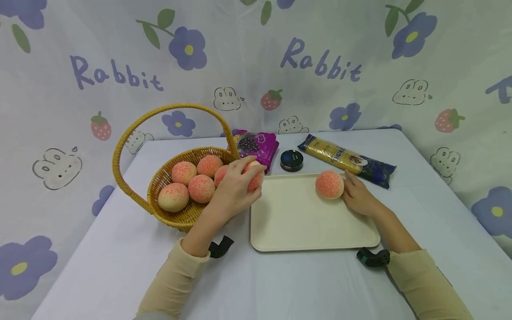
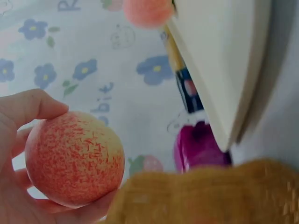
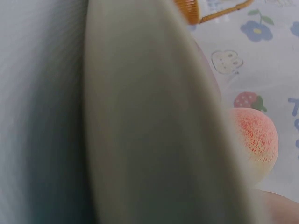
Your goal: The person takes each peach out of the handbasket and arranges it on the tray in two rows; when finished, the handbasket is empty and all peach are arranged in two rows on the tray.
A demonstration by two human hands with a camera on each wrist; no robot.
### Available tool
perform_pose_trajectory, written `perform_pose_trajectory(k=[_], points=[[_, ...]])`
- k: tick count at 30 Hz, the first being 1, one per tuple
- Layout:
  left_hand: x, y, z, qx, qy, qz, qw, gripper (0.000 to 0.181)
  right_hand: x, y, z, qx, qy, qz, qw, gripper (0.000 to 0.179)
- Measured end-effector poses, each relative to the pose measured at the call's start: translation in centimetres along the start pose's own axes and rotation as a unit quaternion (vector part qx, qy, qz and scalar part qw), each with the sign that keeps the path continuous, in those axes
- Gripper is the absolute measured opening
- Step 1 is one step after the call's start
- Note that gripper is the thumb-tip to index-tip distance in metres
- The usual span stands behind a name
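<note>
Beige sleeves (image 1: 172, 278), bare hands (image 1: 237, 186), curved black device (image 1: 374, 259) near each wrist, green patch (image 1: 364, 259) on the right one

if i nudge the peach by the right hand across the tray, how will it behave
The peach would probably roll, being nearly round above a flat tray. The tray's raised rim might stop a gentle roll. The peach's matte-looking skin suggests little slipping.
</note>
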State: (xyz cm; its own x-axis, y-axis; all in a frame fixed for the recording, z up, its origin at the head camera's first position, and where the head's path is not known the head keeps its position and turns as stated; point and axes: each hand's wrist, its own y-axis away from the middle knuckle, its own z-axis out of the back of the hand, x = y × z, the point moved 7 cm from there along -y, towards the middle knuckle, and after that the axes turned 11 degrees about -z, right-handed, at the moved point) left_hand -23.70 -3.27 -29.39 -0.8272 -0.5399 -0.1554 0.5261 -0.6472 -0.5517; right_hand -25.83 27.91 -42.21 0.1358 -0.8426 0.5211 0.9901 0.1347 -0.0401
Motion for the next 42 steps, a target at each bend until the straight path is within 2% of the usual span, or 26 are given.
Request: perform_pose_trajectory(k=[4, 11, 21, 29, 35, 42], points=[[-0.3, -1.0, -1.0, 0.005, 0.013, -0.001, 0.9999, 0.040, 0.1, 0.0, 0.0, -0.001, 0.000, 0.003, 1.0000, 0.044], [-0.3, -2.5, -2.5, 0.022, 0.025, 0.015, 0.9993, 0.041, 0.2, 0.2, 0.1, 0.005, 0.002, -0.003, 1.0000, 0.045], [-1.3, -4.9, -6.0, 0.099, 0.058, 0.025, 0.9931, 0.038, 0.1, 0.2, 0.1, 0.001, 0.000, 0.000, 1.0000, 0.044], [-1.6, -6.0, -8.8, 0.174, 0.042, 0.043, 0.9829, 0.046, 0.1, 0.2, 0.1, 0.003, -0.003, -0.006, 1.0000, 0.044], [-1.7, -6.8, -10.7, 0.193, 0.033, 0.025, 0.9803, 0.048, 0.3, 0.2, 0.2, 0.003, 0.005, -0.006, 1.0000, 0.043], [-1.4, -7.3, -13.7, 0.218, 0.049, 0.029, 0.9744, 0.046, 0.5, 0.2, 0.3, -0.002, 0.005, 0.002, 1.0000, 0.042]])
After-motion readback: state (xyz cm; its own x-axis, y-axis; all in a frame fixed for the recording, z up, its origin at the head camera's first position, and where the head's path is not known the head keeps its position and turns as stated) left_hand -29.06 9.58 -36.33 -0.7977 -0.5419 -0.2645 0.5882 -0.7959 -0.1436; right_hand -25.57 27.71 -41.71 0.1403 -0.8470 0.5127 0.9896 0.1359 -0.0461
